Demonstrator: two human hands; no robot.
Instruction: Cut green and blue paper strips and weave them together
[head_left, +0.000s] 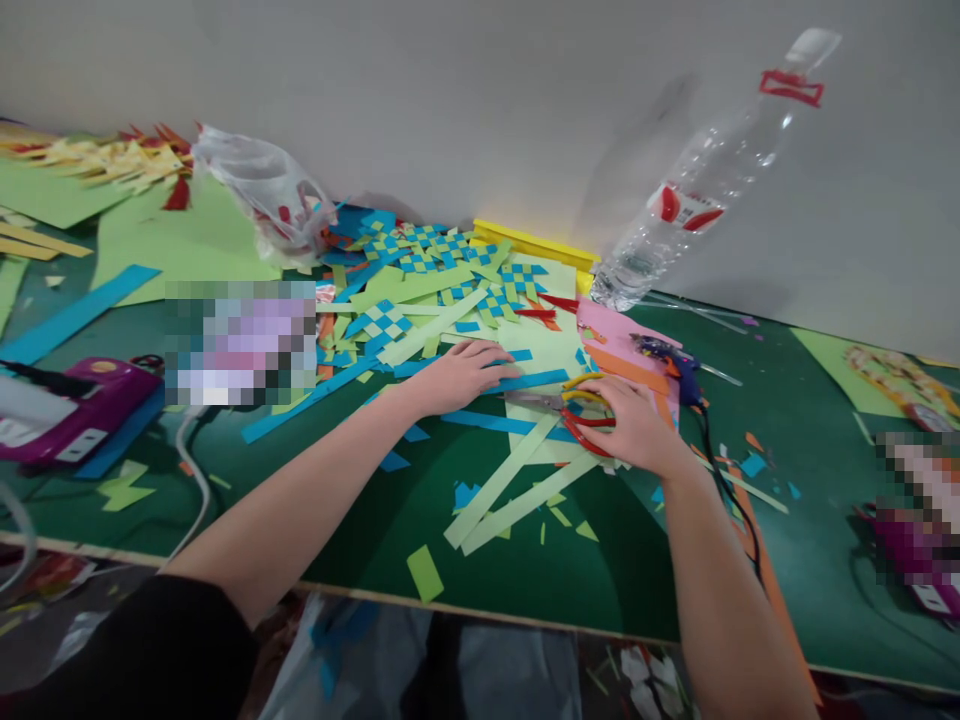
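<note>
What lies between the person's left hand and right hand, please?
In the head view, between the left hand and the right hand lie a blue paper strip and the scissors, whose handles the right hand holds.

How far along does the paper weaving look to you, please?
Many blue-and-green checkered pieces already look woven. The right hand holds scissors; the left hand lies by blue strips. Apparently left to weave: loose pale green strips, nearer the person.

Shows a green tabletop [375, 545] strewn with loose paper strips [501, 482] and scraps [426, 573]. Bears woven blue-and-green pieces [386, 324] at centre, a purple device [112, 400] at far left and a clear bottle [686, 205] near the wall.
</note>
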